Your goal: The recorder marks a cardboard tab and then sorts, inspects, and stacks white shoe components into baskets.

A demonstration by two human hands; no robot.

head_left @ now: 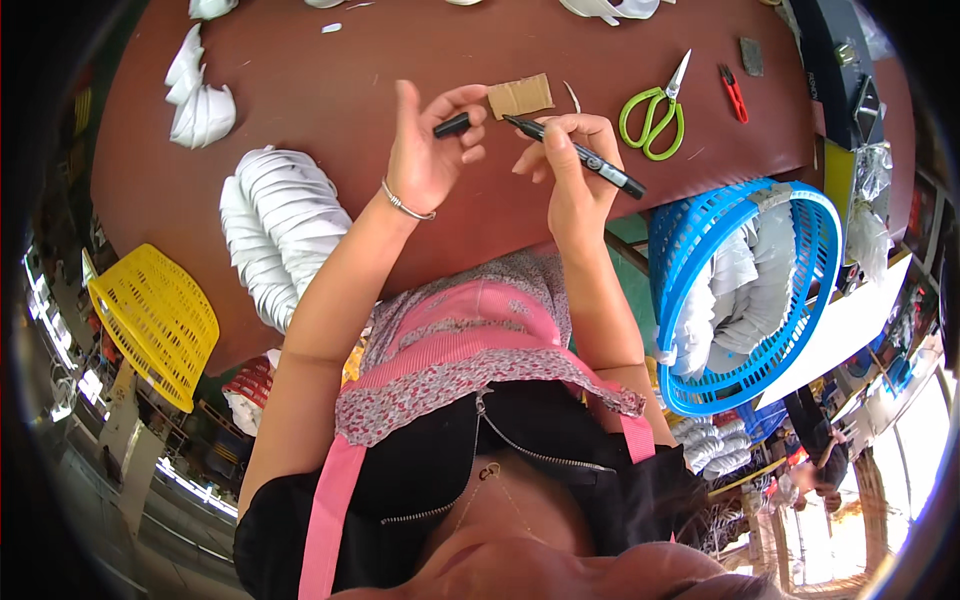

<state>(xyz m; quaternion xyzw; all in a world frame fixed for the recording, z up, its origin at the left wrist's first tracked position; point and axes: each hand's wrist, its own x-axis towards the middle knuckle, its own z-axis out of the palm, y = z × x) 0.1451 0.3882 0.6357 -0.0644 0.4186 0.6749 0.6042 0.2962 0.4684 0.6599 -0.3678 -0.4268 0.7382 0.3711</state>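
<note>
Your right hand (pixel 572 165) grips a black marker (pixel 575 155), fingers closed round its middle. Long axis runs diagonal: tip up-left, butt down-right past your knuckles. The tip sits just below the lower-left corner of the card (pixel 520 96); can't tell if it touches.

Your left hand (pixel 428 145) pinches the cap (pixel 452 125) between thumb and forefinger, other fingers loosely curled. The cap lies roughly level, just left of the marker tip. The forefinger tip reaches the card's left edge.

The card is a small brown cardboard piece on a dark red table (pixel 330 80). Green scissors (pixel 655 112) lie right of your hand, with a red cutter (pixel 733 93) beyond. A stack of white pieces (pixel 275 225) sits left, more white pieces (pixel 200 100) farther back.

A blue basket (pixel 745 290) with white material is at the table's right edge, a yellow basket (pixel 155 320) lower left. Busy workshop around, details blurred.
</note>
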